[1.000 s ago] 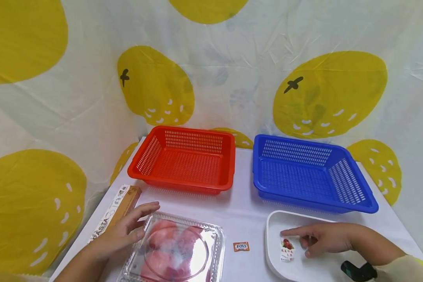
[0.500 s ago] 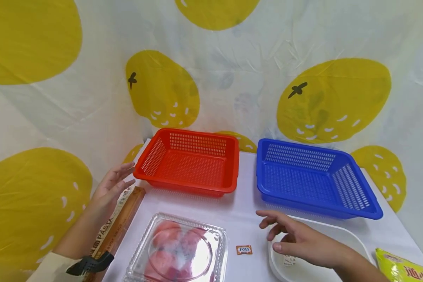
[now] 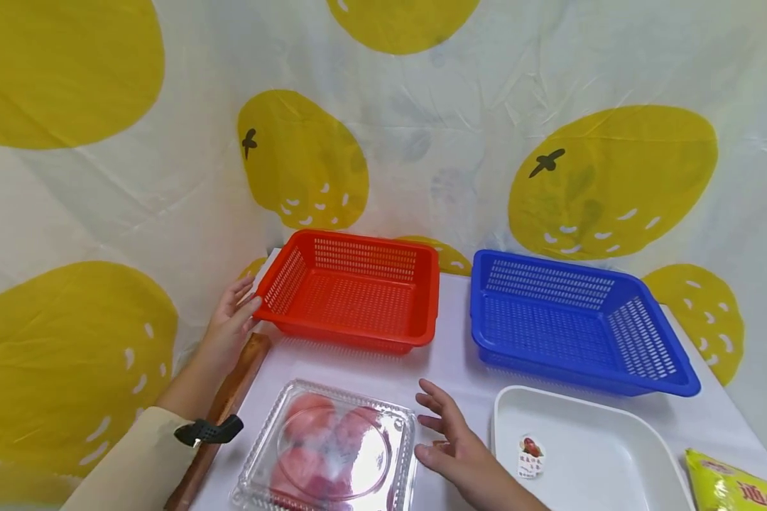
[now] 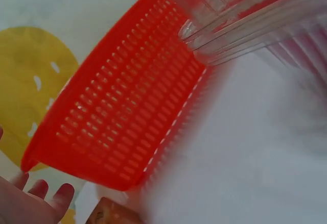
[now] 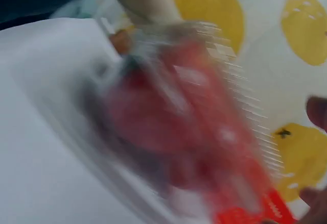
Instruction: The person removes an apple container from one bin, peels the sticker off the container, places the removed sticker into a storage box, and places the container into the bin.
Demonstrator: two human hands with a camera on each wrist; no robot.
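Note:
In the head view my left hand (image 3: pixel 230 330) is at the front left corner of a red slotted plastic basket (image 3: pixel 341 335), its fingertips right at the rim. The left wrist view shows these fingers (image 4: pixel 62 196) loosely extended below the basket's corner. My right hand (image 3: pixel 457 443) hovers with spread fingers near the right side of a clear plastic clamshell box (image 3: pixel 329 443) of round reddish fruit. The right wrist view has that box (image 5: pixel 168 117) badly blurred. A small orange Fox's sweet packet (image 3: pixel 443 444) is mostly hidden under my right hand.
A blue slotted basket (image 3: pixel 575 369) stands at the back right. In front of it sits a white tray (image 3: pixel 594 454) with a fruit sticker. A yellow packet (image 3: pixel 731 484) lies far right. Below my left forearm is a long brown pasta box (image 3: pixel 248 365). Patterned cloth hangs behind.
My left hand has left the clamshell box and moved forward to the red basket's corner. My right hand has swung left from over the white tray towards the clamshell box.

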